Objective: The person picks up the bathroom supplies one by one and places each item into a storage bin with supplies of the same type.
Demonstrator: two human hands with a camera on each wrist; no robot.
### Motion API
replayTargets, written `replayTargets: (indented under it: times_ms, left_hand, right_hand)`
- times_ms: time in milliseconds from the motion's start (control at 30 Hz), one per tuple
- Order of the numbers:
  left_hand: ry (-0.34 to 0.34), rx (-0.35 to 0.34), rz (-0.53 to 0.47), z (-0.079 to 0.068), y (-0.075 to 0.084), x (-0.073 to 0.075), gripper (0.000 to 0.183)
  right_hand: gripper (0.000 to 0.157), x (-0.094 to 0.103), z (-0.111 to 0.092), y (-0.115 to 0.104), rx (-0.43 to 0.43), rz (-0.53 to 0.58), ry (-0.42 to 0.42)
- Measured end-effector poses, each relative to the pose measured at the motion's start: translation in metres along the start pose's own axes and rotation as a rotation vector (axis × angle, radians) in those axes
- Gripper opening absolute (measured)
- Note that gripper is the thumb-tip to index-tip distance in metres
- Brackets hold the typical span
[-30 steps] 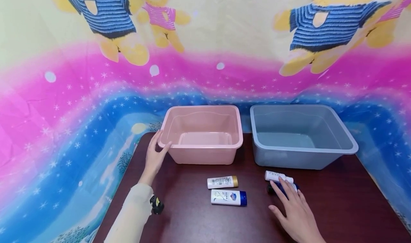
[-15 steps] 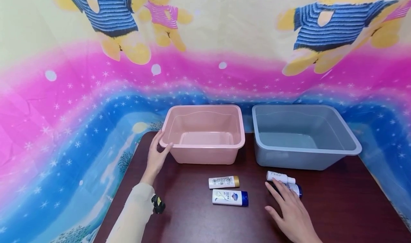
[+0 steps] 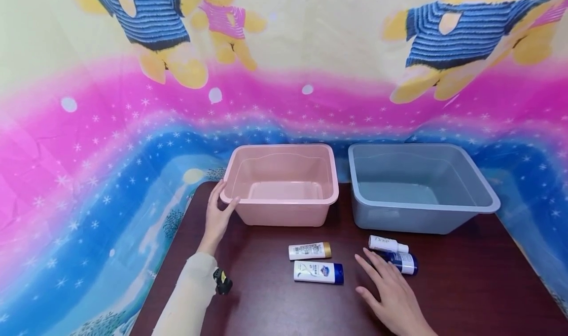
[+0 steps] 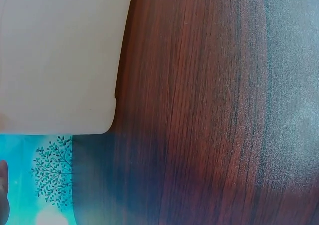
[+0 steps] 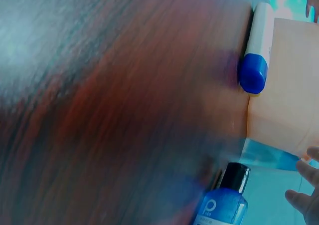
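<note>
At the left front corner of the pink basin [image 3: 284, 214], my left hand [image 3: 215, 225] touches the rim with its fingers along the side and thumb at the front. My right hand [image 3: 392, 294] hovers over the table with spread fingers and nothing in it. Just beyond its fingers lie a white bottle [image 3: 382, 243] and a dark blue bottle [image 3: 405, 263]; the blue one, partly behind the hand, shows its black cap in the right wrist view [image 5: 224, 200]. To the left lie a white tube with a gold cap [image 3: 308, 251] and a white bottle with a blue cap [image 3: 316, 272].
A larger grey-blue basin [image 3: 421, 220] stands to the right of the pink one at the back of the dark wooden table [image 3: 266, 306]. Both basins have nothing inside. A printed bear cloth [image 3: 284, 104] hangs behind and around the table.
My right hand has moved left, off the dark blue bottle, which now shows more. My left hand has stayed at the pink basin's corner. The view has shifted slightly.
</note>
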State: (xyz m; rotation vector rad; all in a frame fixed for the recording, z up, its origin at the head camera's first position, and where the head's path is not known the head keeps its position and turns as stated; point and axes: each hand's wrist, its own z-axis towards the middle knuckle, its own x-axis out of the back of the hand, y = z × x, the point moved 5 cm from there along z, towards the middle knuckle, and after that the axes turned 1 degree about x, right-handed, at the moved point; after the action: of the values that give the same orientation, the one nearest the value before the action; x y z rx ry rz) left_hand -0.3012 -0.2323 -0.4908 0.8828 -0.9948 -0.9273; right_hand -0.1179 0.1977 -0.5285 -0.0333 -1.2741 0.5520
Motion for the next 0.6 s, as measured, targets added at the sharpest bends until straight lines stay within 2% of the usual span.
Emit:
replayTargets:
  times_ms: [200,433,600]
  left_hand:
    - [-0.011,-0.003,-0.027,0.0,0.002,-0.001,0.065]
    - [-0.024,0.01,-0.067,-0.01,0.035,0.001,0.066]
    - [-0.011,0.003,-0.074,-0.012,0.038,0.002,0.065]
  right_hand:
    - [0.072,-0.005,0.004,-0.007,0.008,0.014,-0.019]
    - [0.074,-0.011,0.009,-0.014,0.069,0.032,0.009]
    - [0.075,-0.015,0.011,-0.018,0.109,0.059,0.011]
